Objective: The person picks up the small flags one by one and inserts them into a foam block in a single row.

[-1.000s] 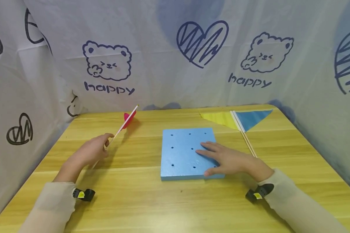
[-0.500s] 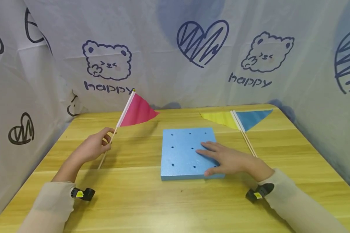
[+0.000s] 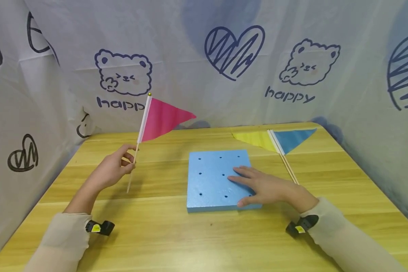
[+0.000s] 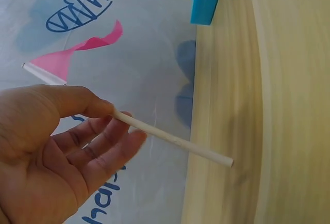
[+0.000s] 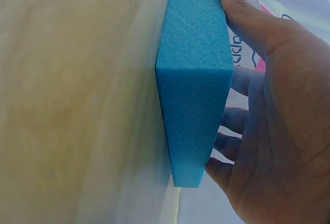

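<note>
My left hand (image 3: 113, 169) pinches the thin wooden stick of a pink pennant flag (image 3: 163, 118) and holds it nearly upright above the table, left of a blue foam board (image 3: 210, 177). In the left wrist view the stick (image 4: 172, 140) runs between thumb and fingers of my left hand (image 4: 62, 146), its bare end free in the air. The foam board has several small holes and lies flat on the wooden table (image 3: 163, 234). My right hand (image 3: 265, 187) rests flat on its near right corner, fingers straight; the right wrist view shows the right hand (image 5: 273, 105) against the foam board (image 5: 198, 79).
A yellow flag (image 3: 255, 138) and a blue flag (image 3: 294, 138) lie flat at the back right, their sticks (image 3: 287, 164) running toward me beside the board. A printed white cloth (image 3: 204, 60) walls the table on three sides.
My left hand has lifted the pink flag from a low slant to nearly upright, and the pennant has unfurled to the right. The right hand and the board have stayed put.
</note>
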A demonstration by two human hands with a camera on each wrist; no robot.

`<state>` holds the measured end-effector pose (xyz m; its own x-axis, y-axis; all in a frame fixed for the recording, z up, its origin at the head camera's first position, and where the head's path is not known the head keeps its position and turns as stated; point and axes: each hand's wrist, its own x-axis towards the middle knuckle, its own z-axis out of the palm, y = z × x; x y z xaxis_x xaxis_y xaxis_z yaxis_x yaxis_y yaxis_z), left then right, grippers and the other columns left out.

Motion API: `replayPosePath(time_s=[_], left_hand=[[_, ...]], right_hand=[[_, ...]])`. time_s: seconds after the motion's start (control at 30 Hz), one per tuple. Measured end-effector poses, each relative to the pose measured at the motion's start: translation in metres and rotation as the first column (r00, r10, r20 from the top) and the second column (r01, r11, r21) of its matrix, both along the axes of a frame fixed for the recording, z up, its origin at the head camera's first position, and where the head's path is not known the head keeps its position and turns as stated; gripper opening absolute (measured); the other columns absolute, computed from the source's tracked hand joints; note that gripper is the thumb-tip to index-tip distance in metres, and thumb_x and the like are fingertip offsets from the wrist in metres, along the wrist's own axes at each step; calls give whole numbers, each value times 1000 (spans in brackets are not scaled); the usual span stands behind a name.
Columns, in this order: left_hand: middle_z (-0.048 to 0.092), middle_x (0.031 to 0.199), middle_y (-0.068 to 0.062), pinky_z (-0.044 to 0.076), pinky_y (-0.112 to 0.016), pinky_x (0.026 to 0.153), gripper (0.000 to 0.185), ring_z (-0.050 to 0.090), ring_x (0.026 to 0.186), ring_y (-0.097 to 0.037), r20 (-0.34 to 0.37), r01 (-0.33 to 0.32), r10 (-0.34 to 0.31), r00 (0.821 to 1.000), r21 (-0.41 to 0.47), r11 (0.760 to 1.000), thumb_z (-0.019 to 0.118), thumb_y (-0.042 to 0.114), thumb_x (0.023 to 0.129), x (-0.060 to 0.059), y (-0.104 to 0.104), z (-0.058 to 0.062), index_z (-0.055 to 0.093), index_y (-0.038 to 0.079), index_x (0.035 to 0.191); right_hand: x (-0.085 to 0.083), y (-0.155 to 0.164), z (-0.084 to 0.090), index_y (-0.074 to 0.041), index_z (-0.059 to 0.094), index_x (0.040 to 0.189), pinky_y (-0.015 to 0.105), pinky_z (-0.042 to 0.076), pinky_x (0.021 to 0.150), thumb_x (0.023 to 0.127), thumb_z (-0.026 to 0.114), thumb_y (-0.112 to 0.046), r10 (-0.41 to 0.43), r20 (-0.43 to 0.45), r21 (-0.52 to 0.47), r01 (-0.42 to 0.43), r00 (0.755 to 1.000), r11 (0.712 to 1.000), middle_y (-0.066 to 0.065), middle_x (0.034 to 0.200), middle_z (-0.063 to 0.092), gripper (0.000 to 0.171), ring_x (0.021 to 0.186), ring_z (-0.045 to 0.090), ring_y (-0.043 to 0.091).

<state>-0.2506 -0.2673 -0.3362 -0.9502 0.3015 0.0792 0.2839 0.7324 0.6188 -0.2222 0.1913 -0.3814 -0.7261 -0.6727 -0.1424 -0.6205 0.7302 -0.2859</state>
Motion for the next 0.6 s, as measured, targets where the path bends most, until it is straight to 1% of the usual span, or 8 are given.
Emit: replayPosePath(time_s=[0.17, 0.4, 0.5, 0.6], left_hand=[[55, 108, -19, 57, -41, 79, 47, 63, 100, -35, 29, -14, 12, 1000, 81, 997, 55, 2, 98, -3, 7, 1, 36, 5, 140], [53, 109, -20, 58, -37, 78, 49, 61, 102, -38, 36, -10, 4, 999, 184, 983, 56, 1, 97, -13, 23, 3, 35, 3, 141], [52, 109, -21, 57, -36, 79, 49, 60, 102, -37, 44, -12, 2, 999, 233, 972, 56, 1, 98, -19, 31, 6, 35, 4, 141], [51, 111, -22, 57, -37, 80, 50, 59, 103, -38, 54, -9, -8, 998, 291, 957, 55, 1, 98, -26, 39, 8, 34, 4, 143]], right_hand=[[0, 0, -2, -26, 30, 156, 56, 23, 113, 82, 53, -76, 7, 1, -2, -7, 1000, 1000, 8, 163, 15, 92, 148, 9, 34], [-1, 0, -4, -28, 31, 155, 56, 22, 113, 82, 53, -76, 20, 6, -9, -20, 1000, 1000, 8, 163, 14, 90, 148, 9, 34], [-1, 0, -3, -29, 32, 155, 56, 23, 113, 82, 53, -76, 22, 6, -10, -22, 1000, 1000, 9, 163, 14, 90, 148, 9, 34], [-1, 0, -2, -27, 33, 155, 57, 23, 112, 82, 55, -74, 32, 7, -13, -32, 999, 999, 10, 162, 14, 89, 147, 9, 36]])
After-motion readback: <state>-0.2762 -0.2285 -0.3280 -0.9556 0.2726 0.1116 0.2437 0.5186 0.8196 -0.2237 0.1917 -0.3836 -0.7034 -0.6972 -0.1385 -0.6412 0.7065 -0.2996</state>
